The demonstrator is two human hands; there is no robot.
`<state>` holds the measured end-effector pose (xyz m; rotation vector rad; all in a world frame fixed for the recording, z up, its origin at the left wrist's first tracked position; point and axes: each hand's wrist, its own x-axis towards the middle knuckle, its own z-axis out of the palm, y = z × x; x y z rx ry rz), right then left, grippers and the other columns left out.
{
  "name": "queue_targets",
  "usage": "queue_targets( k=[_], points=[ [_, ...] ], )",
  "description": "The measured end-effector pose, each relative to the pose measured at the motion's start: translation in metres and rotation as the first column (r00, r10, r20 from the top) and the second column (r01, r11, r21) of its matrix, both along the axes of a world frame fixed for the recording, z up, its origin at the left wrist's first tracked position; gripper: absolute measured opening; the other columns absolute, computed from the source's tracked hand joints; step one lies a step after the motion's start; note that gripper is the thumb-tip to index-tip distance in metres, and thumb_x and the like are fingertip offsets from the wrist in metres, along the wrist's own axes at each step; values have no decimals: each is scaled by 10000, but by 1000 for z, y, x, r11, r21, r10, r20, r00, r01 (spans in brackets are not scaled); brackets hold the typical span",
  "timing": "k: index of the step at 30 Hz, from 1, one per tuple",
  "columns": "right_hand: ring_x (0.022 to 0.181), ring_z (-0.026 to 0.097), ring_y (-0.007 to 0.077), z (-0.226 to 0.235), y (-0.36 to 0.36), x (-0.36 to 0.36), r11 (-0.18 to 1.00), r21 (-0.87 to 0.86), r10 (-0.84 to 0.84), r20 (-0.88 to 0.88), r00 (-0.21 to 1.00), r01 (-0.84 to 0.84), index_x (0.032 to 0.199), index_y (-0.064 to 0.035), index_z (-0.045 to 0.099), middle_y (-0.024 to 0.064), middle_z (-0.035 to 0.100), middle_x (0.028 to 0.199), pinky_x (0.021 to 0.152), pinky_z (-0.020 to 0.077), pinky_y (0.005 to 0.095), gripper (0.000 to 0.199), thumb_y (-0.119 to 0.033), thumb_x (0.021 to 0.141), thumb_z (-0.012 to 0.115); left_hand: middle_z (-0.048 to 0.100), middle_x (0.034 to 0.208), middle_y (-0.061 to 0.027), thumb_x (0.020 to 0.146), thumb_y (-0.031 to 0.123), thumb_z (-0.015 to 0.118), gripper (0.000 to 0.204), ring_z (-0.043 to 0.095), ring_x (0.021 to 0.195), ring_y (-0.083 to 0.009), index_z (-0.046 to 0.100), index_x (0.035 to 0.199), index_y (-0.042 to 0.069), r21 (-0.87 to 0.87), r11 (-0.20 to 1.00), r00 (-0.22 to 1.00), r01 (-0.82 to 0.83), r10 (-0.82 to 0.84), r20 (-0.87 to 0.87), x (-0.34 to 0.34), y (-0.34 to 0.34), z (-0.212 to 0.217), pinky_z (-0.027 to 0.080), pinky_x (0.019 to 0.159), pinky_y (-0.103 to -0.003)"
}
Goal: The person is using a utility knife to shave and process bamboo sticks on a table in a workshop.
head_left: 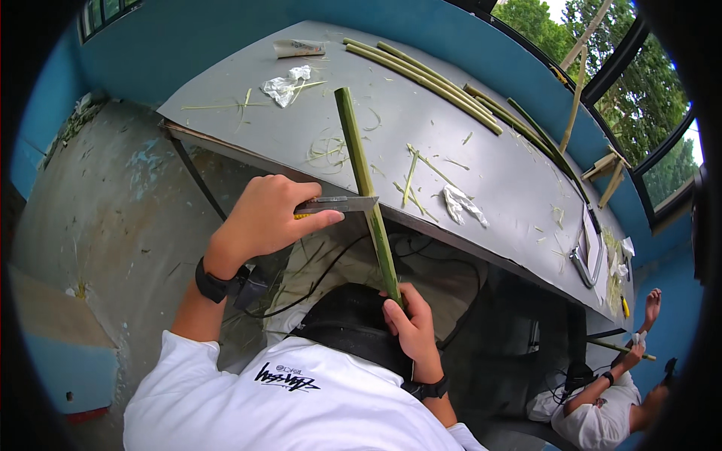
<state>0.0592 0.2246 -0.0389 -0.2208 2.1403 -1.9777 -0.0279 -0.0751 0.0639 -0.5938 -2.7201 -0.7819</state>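
My left hand [274, 214] is closed around a utility knife [335, 204] with a yellow part on its handle. The blade lies across the middle of a green bamboo stick [359, 161], touching it. Near my lap, my right hand [410, 323] grips the lower end of that stick. Its upper end slants up and away over the front edge of the grey table [278, 154]. A paler stripe runs along the stick's side.
Several green bamboo lengths [429, 75] lie at the table's far side. Thin shavings [327, 152], crumpled white tissues [286, 85], a paper cup [299, 48] on its side and a hacksaw [588, 252] rest there too. Another person [602, 410] sits at the right, holding a stick.
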Motion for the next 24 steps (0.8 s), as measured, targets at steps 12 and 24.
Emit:
queue_targets(
  k=[12,24],
  points=[
    [669,460,120,3,-1,-1,988,140,-45,-141,989,65,1112,-12,626,31,506,733,620,385,283,199,-140,976,696,490,559,-194,921,514,703,594,522,556,-420,529,667,6,-8,1000,999,2,-2,-35,1,6,-2,420,551,-467],
    [656,470,136,2,-1,-3,976,206,-34,-182,983,72,1127,-8,624,50,511,724,617,397,297,215,-125,967,708,494,563,-190,924,509,701,591,519,557,-415,528,664,7,-2,1000,1000,-2,2,22,2,5,-6,411,548,-464]
  ],
)
